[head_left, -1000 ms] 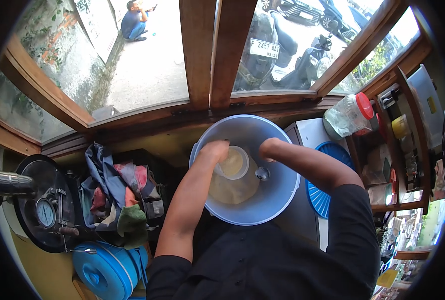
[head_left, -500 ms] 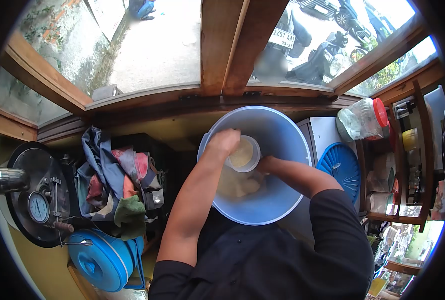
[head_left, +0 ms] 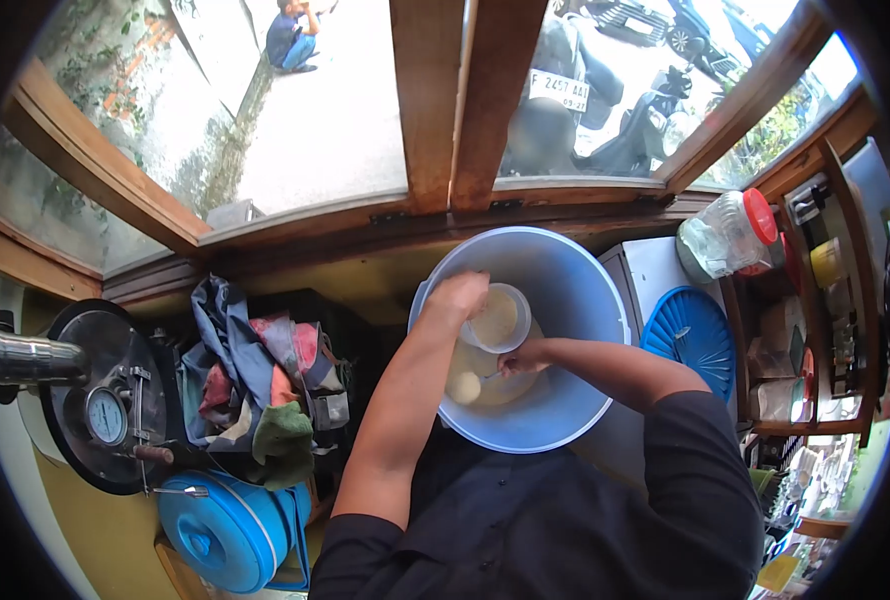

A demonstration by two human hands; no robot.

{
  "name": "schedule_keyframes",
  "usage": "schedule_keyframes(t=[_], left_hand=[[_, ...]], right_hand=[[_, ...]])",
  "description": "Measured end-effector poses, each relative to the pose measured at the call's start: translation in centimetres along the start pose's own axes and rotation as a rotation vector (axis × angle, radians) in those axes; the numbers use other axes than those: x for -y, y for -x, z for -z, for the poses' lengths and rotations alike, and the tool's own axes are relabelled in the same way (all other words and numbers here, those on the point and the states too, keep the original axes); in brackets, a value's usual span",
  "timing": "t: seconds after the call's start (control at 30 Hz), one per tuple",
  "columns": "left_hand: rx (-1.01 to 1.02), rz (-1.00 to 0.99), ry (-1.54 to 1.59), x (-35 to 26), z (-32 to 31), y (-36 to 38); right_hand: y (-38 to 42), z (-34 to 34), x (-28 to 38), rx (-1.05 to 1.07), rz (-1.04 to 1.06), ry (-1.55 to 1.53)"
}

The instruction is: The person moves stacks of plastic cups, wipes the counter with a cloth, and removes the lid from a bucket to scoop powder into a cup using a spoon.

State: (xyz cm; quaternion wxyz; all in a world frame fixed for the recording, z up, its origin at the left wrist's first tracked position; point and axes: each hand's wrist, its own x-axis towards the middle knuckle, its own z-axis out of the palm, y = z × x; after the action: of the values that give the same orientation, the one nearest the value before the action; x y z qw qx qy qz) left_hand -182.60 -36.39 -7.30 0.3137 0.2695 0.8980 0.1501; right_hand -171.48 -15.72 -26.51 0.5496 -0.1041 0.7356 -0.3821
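A big pale-blue bucket (head_left: pixel 613 290) stands before my body, with a pale, cream-coloured substance (head_left: pixel 510 393) at its bottom. My left hand (head_left: pixel 462 295) grips the rim of a small white plastic tub (head_left: pixel 522 338), which holds more of the pale stuff, inside the bucket. Closed round a thin handle, my right hand (head_left: pixel 527 357) holds a spoon (head_left: pixel 489 377) just below the tub. A rounded pale heap (head_left: pixel 463 388) sits at the spoon's end and hides its bowl.
On the right are a ribbed blue lid (head_left: pixel 687 335) and a red-lidded jar (head_left: pixel 725 235). Cloths (head_left: pixel 250 370), a round metal lid with a gauge (head_left: pixel 107 415) and a blue cooler (head_left: pixel 227 535) stand left. Windows (head_left: pixel 435 100) run behind; a person (head_left: pixel 293 38) crouches outside.
My right hand has moved down and slightly left, and the spoon with its pale heap now shows. The tub stays in my left hand. The whole view has shifted a little.
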Motion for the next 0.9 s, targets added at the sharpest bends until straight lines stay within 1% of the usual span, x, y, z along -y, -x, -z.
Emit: schedule_keyframes(t=[0.07,0.17,0.27,0.3,0.4,0.43,0.53,0.63,0.67,0.73,0.77,0.83,0.9], left_hand=[[0.018,-0.022,-0.015,-0.3,0.1,0.0],[0.085,-0.03,0.016,0.3,-0.3,-0.1],[0.139,0.007,0.0,0.3,-0.2,-0.3],[0.152,0.015,-0.003,0.1,0.1,-0.2],[0.173,0.037,-0.005,-0.3,0.7,0.2],[0.168,0.037,-0.002,-0.3,0.8,0.4],[0.146,0.029,0.032,0.0,0.8,0.7],[0.126,0.023,0.08,-0.2,0.6,0.9],[0.117,0.024,0.095,-0.2,0.7,0.9],[0.128,0.027,0.071,-0.2,0.7,0.9],[0.133,0.03,0.061,-0.2,0.8,0.8],[0.14,0.014,0.055,-0.2,1.0,1.0],[0.125,0.018,0.038,-0.1,0.9,0.7]], right_hand=[[4.3,0.1,2.6,0.011,0.059,0.091],[10.3,1.9,8.3,0.084,0.014,0.243],[15.1,4.0,13.2,0.083,-0.224,0.218],[16.0,5.0,14.2,0.057,-0.238,0.264],[16.1,8.0,16.2,-0.028,-0.222,0.425],[16.5,8.6,18.6,-0.043,-0.201,0.537],[13.8,10.1,21.9,-0.07,-0.297,0.894],[14.3,8.6,28.0,-0.073,-0.452,0.925],[14.8,8.5,28.9,-0.072,-0.497,0.927],[15.2,8.4,30.0,-0.064,-0.587,0.936],[14.7,8.8,29.0,0.027,-0.623,0.974],[13.0,9.9,24.4,0.217,-0.691,1.049],[11.9,9.1,20.5,0.33,-0.814,1.106]])
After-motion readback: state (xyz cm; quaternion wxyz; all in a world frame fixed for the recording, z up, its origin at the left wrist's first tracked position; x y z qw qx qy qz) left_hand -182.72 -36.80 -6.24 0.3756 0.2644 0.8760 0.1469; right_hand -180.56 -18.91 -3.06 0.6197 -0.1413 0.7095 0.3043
